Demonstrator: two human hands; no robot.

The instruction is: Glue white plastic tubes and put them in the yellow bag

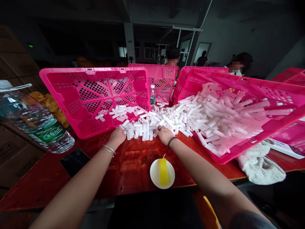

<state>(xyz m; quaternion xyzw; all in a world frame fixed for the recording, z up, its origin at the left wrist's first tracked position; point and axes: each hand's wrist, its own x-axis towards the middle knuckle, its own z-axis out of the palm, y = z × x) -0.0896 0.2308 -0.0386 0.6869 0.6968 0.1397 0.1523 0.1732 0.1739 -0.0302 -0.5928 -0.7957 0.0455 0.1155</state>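
A loose heap of short white plastic tubes (166,119) spreads across the red tabletop. At the heap's near left edge is my left hand (118,136), its fingers curled against the tubes there. My right hand (165,135) is at the near edge too, fingers bent inward among the tubes. Between the two hands several tubes stand roughly side by side, with their ends facing me. What either hand grips is hidden by the fingers. Closer to me, a small white bowl (154,178) holds a yellow strip (163,171).
A pink crate (92,72) lies tipped at left with some tubes inside. Another pink crate (238,154), full of tubes, tilts at right. Around them are a large water bottle (45,127), a dark phone-like slab (75,161), a small bottle (152,97) and a whitish cloth (262,167). People are beyond.
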